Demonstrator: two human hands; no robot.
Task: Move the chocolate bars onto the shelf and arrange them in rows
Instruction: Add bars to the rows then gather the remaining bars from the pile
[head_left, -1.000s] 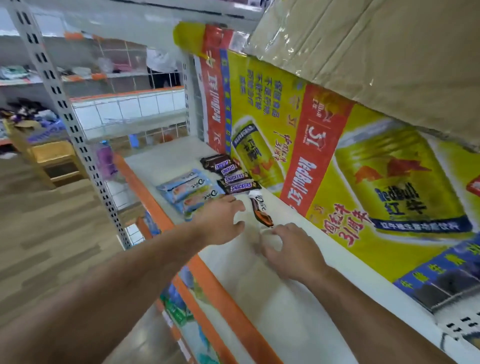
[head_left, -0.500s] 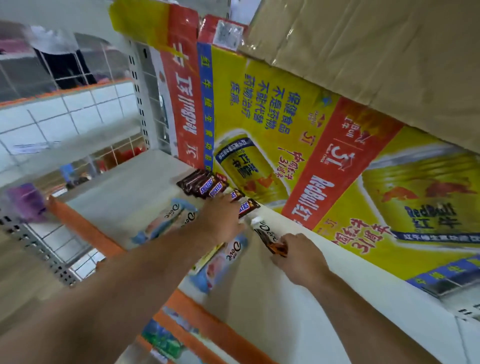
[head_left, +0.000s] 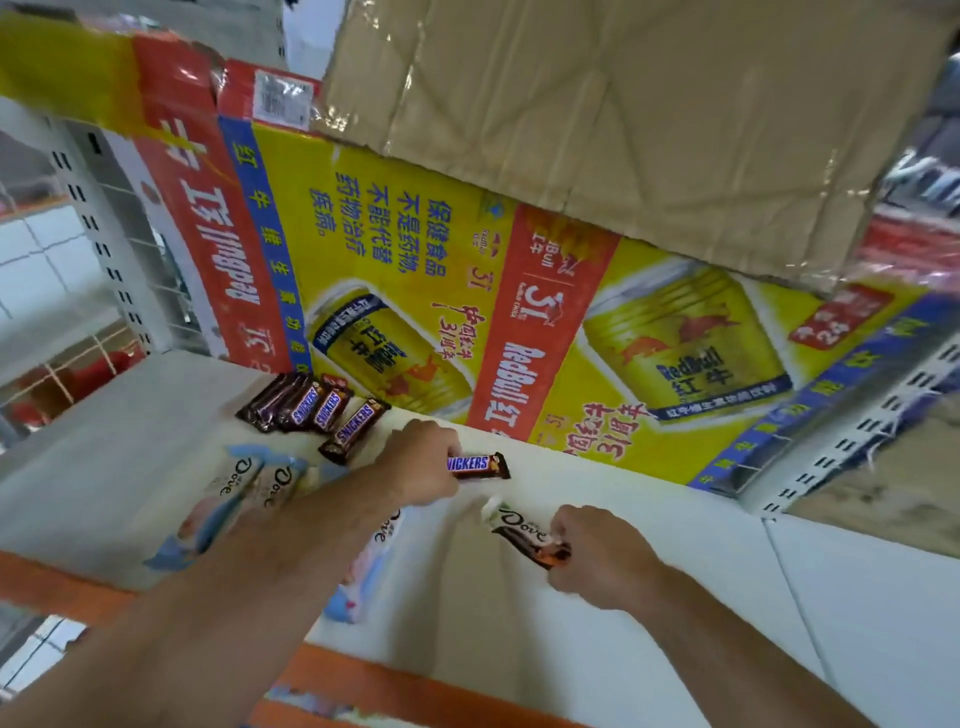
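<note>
Chocolate bars (head_left: 332, 415) are laid out on the white shelf (head_left: 130, 415), which is edged in orange along the front. At the far left, two pale-blue Dove bars (head_left: 244, 493) are seen side by side near the front edge, somewhat blurred. A third pale-blue Dove bar (head_left: 363, 566) is partly hidden beneath the left forearm. Behind them, a row of Snickers bars (head_left: 296, 405) is packed edge to edge at the foot of the Red Bull carton (head_left: 415, 291). One angled Snickers bar (head_left: 356, 428) is set just beside that row.

Further right, the left hand (head_left: 423, 462) is held over the shelf. Its grip is curled round one end of a single Snickers bar (head_left: 480, 465), and the bar's free end is pointed to the right. Whether this bar is touching the shelf cannot be told.

Near it, a dark Dove bar (head_left: 519, 530) is seen low at the shelf. Its nearer end is pinched in the grip of the right hand (head_left: 597, 556), between thumb and curled fingers. A brown cardboard box (head_left: 623, 130) is seen above the carton.
</note>
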